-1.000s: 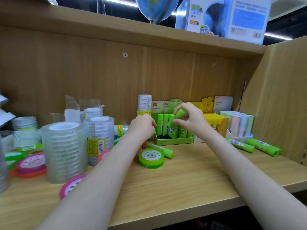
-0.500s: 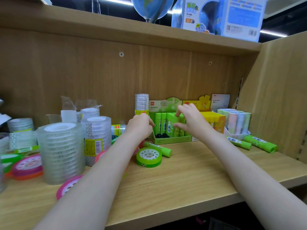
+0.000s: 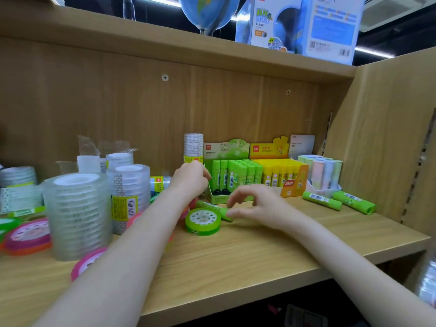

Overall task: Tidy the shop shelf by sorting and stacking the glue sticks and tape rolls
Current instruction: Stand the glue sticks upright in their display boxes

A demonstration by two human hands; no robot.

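A green display box [image 3: 220, 199] at the back of the shelf holds upright green glue sticks [image 3: 238, 178]. My left hand [image 3: 191, 178] is curled against the box's left wall and seems to hold it. In front of the box a loose green glue stick [image 3: 210, 206] lies on its side, behind a green tape roll [image 3: 203, 220]. My right hand [image 3: 254, 204] hovers just right of that stick with fingers spread and nothing in them, the thumb close to the stick's end. Two more green glue sticks [image 3: 322, 200] [image 3: 354, 202] lie at the right.
A yellow glue stick box [image 3: 280, 175] and a tray of pastel sticks [image 3: 320, 171] stand right of the green box. Clear tape stacks [image 3: 77, 215] [image 3: 128, 192] and pink rolls [image 3: 28, 234] [image 3: 87, 263] crowd the left. The wooden side panel [image 3: 389, 138] closes the right.
My right hand put its green glue stick into the green box, let go, and came down and forward toward the loose stick on the shelf. My left hand stayed at the box.
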